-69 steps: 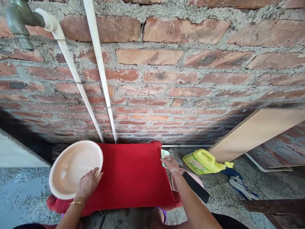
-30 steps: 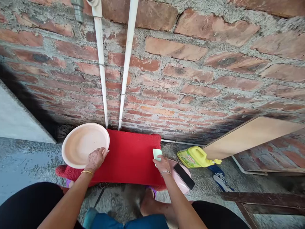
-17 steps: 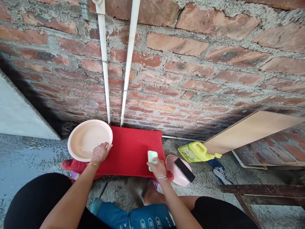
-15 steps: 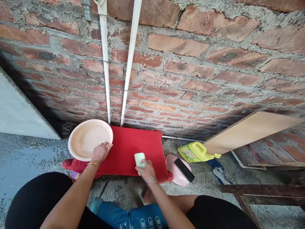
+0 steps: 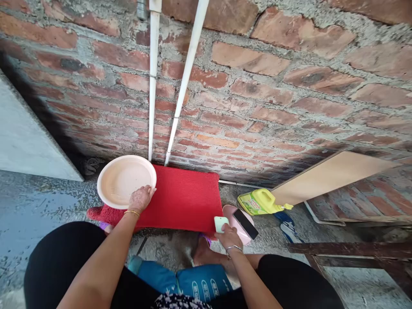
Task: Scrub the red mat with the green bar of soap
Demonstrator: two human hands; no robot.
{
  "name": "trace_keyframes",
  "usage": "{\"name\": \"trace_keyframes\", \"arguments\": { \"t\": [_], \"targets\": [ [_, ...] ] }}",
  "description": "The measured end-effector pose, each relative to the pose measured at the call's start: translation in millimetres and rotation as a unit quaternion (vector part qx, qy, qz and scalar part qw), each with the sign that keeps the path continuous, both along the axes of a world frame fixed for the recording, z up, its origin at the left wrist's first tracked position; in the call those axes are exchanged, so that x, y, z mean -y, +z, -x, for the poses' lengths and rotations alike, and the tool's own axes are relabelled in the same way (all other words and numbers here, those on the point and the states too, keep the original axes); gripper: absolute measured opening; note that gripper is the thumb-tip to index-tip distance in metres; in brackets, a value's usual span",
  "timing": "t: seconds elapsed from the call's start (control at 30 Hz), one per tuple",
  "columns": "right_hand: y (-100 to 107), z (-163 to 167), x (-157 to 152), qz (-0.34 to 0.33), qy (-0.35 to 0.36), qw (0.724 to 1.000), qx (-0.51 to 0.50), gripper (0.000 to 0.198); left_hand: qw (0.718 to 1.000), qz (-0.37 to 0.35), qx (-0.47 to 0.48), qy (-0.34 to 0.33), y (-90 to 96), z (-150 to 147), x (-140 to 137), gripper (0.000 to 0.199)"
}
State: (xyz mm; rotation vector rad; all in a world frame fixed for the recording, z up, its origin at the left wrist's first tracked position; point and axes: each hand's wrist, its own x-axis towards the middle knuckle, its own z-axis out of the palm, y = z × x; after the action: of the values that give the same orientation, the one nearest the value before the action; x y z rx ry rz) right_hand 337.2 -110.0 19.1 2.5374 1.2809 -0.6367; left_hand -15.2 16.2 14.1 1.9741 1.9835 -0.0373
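Holding basin (image 5: 120,178) and pale-green block (image 5: 220,222)

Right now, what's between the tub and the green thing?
In the head view, your left hand grips the rim of the tub; then there's just bare red cloth, up to the green thing in your right hand.

brick wall (image 5: 251,116); 2 upright white pipes (image 5: 187,71); yellow jug (image 5: 257,202) beside tan board (image 5: 334,176)
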Motion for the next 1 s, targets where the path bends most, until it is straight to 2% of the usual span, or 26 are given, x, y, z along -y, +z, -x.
{"name": "trace_keyframes", "arguments": {
  "t": [0.1, 0.17, 0.27, 0.37, 0.47, 0.53, 0.6, 0.7, 0.8, 0.87, 0.93, 1.0],
  "targets": [
    [1.1, 13.0, -5.0, -0.026, 0.019, 0.999, -0.008, 0.022, 1.000, 0.006, 0.006, 0.004, 0.6, 0.0, 0.1, 0.045],
    [-6.6, 51.2, -12.3, -0.044, 0.092, 0.994, -0.046, 0.021, 1.000, 0.007, 0.010, 0.008, 1.8, 0.4, 0.2, 0.045],
    [-24.0, 129.1, -23.7, -0.047, 0.224, 0.966, -0.122, 0.022, 1.000, 0.008, 0.019, 0.011, 3.7, 1.3, 0.7, 0.044],
    [-39.5, 196.9, -32.1, -0.055, 0.291, 0.941, -0.166, 0.032, 0.999, 0.009, 0.029, 0.012, 5.1, 2.3, 0.2, 0.045],
    [-47.3, 236.8, -38.1, -0.058, 0.322, 0.926, -0.189, 0.038, 0.999, 0.020, 0.035, 0.013, 6.2, 3.1, -1.4, 0.046],
    [-47.3, 246.2, -41.2, -0.057, 0.338, 0.918, -0.199, 0.037, 0.999, 0.027, 0.036, 0.013, 6.6, 3.2, -2.2, 0.046],
    [-43.6, 240.0, -43.3, -0.046, 0.356, 0.911, -0.200, 0.034, 0.999, 0.025, 0.033, 0.011, 6.4, 2.9, -2.3, 0.046],
    [-34.5, 198.9, -42.3, -0.023, 0.343, 0.925, -0.163, 0.030, 0.999, 0.018, 0.029, 0.006, 4.2, 2.2, -1.7, 0.046],
    [-27.9, 132.7, -32.4, -0.022, 0.236, 0.965, -0.110, 0.024, 0.999, 0.012, 0.035, 0.006, -0.4, 1.8, -1.0, 0.047],
    [-27.4, 89.6, -20.8, -0.038, 0.157, 0.982, -0.099, 0.018, 0.999, 0.003, 0.041, 0.008, -3.9, 1.3, -0.7, 0.047],
    [-30.3, 57.3, -8.0, -0.064, 0.109, 0.985, -0.117, 0.015, 0.999, 0.000, 0.044, 0.013, -6.9, 0.2, -0.9, 0.047],
    [-35.3, 39.3, 2.5, -0.083, 0.092, 0.983, -0.138, 0.018, 0.999, 0.005, 0.048, 0.020, -8.6, -1.4, -1.6, 0.046]
  ]
}}
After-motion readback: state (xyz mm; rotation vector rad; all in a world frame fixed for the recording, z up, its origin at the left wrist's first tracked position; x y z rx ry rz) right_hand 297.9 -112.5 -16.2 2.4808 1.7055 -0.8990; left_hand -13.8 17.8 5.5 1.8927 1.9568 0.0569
